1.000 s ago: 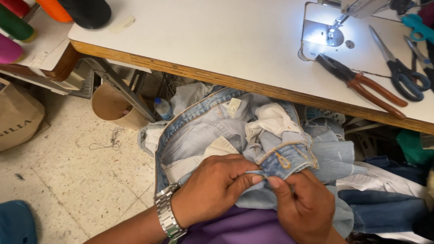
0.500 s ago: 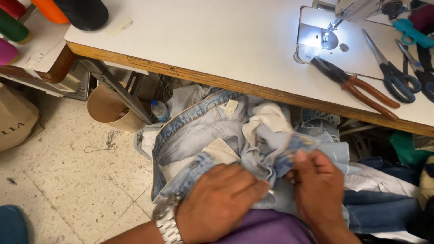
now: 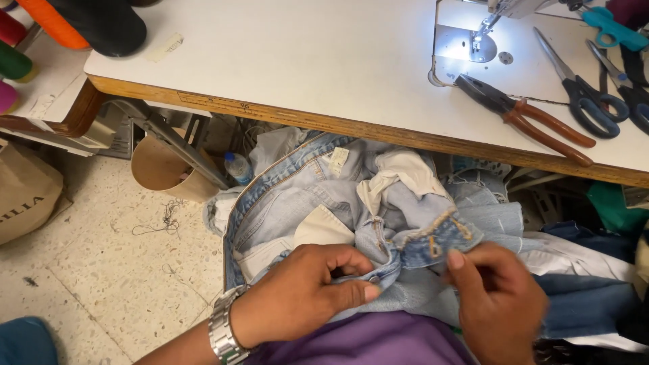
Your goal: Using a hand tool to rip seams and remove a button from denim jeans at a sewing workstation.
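1. Two hands work a pair of light blue jeans (image 3: 318,203) bunched in the person's lap, just below the front edge of the worktop (image 3: 304,67).
2. At far left, thread cones (image 3: 61,23) sit past the worktop's corner, with a brown paper bag (image 3: 23,196) and a cardboard tube (image 3: 159,169) on the floor below; the speckled floor there offers the most open room.
3. Left hand (image 3: 304,297), a metal watch (image 3: 223,331) on its wrist, is closed on a fold of the jeans by the waistband; a firm pinch close to the seam would likely keep the cloth taut.
4. Right hand (image 3: 497,304) grips the denim beside the stitched waistband (image 3: 433,236), fingers curled; it looks blurred.
5. Farther right, pliers (image 3: 524,118) and scissors (image 3: 581,94) lie on the worktop near the lit sewing machine needle (image 3: 483,30), well apart from the hands.
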